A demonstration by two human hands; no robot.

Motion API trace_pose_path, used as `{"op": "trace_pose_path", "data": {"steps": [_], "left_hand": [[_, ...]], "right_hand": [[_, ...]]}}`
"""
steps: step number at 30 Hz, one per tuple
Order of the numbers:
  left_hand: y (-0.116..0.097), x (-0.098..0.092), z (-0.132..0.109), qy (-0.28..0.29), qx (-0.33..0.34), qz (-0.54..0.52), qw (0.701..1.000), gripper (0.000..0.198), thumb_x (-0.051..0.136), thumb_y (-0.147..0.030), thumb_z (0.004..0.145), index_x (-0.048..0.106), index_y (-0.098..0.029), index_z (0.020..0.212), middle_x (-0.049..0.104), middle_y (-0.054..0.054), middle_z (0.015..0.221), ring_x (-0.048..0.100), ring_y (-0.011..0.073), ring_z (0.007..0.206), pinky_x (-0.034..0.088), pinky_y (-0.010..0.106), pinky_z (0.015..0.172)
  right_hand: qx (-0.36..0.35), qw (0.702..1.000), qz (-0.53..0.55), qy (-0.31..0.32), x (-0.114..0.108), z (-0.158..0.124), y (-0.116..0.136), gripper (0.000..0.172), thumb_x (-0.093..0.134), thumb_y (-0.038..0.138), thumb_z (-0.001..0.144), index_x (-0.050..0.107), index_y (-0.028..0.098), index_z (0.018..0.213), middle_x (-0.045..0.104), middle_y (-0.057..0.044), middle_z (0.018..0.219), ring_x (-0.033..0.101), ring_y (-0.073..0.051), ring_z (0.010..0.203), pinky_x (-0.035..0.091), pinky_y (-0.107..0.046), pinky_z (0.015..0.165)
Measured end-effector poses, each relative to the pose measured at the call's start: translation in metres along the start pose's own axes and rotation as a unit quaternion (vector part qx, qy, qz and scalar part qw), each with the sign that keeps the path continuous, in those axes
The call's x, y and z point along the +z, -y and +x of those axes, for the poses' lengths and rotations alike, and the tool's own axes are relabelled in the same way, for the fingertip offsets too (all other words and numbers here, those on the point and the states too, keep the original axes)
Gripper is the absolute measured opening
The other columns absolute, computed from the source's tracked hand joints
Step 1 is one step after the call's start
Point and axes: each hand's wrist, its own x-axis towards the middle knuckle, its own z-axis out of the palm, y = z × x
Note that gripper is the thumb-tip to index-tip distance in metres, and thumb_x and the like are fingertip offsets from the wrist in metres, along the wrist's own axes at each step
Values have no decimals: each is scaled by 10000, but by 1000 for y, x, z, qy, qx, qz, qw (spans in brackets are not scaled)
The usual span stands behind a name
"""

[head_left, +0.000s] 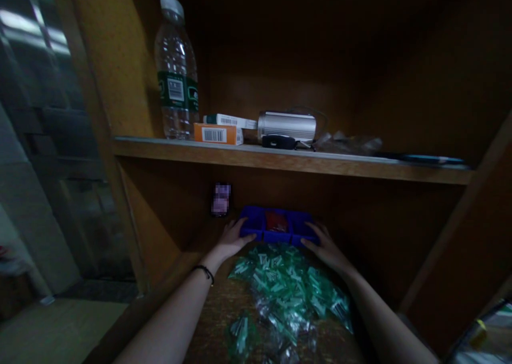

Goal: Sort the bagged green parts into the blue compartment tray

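Observation:
A blue compartmented tray (256, 226) sits deep on the lower shelf, with something red (276, 221) in its middle compartment. My left hand (231, 239) grips the tray's left end, fingers curled on its edge. My right hand (325, 245) holds the tray's right end the same way. A black band circles my left wrist. In front of the tray, between my forearms, lies a heap of clear bags (288, 289) filled with small green parts.
Above, the upper shelf (288, 160) carries a clear water bottle (176, 76), an orange box (218, 134), a white-green box (230, 120), a silver cylinder (287, 126), a black object (279, 141) and crumpled plastic (348, 142). Wooden cabinet walls close both sides. A small blurred object (221, 199) stands left of the tray.

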Motion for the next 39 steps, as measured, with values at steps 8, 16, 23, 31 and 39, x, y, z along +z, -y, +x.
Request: {"op": "trace_pose_path", "data": {"steps": [8, 16, 23, 31, 39], "left_hand": [[-5, 6, 0, -63, 64, 69, 994, 617, 621, -639, 793, 615, -308, 1313, 469, 120, 1395, 415, 379, 1284, 336, 511, 1079], [-17, 8, -4, -107, 149, 108, 977, 311, 626, -558, 853, 774, -316, 980, 565, 63, 1316, 362, 363, 1244, 337, 537, 997], [-20, 13, -1, -71, 209, 84, 972, 285, 582, -400, 931, 725, -216, 1093, 698, 75, 1086, 513, 269, 1133, 393, 420, 988], [-22, 15, 5, -32, 246, 98, 964, 334, 507, -399, 976, 687, -256, 1219, 722, 49, 1107, 612, 228, 1008, 468, 354, 918], [-21, 21, 6, -25, 248, 74, 966, 296, 497, -335, 986, 715, -268, 1174, 720, 34, 1070, 628, 196, 1006, 495, 296, 883]], "right_hand": [[-10, 999, -42, 14, 3, 4, -4, 597, 571, 588, 872, 534, 273, 1377, 328, -126, 1539, 341, -293, 1434, 338, -477, 1146], [-8, 994, -104, 22, 6, 3, 0, 603, 505, 628, 894, 545, 258, 1369, 252, -121, 1581, 322, -293, 1445, 320, -448, 1159], [-98, 960, -261, 27, 2, 3, 20, 588, 457, 604, 935, 446, 333, 1456, 415, -111, 1502, 375, -349, 1381, 320, -572, 1093], [-181, 943, -278, 10, 12, 10, 31, 400, 374, 421, 1021, 573, 328, 1356, 649, -68, 1230, 580, -255, 1162, 347, -487, 1071], [-198, 953, -223, 55, 20, 12, 27, 400, 336, 364, 1033, 613, 326, 1319, 646, -57, 1190, 618, -231, 1065, 472, -380, 917]]}}
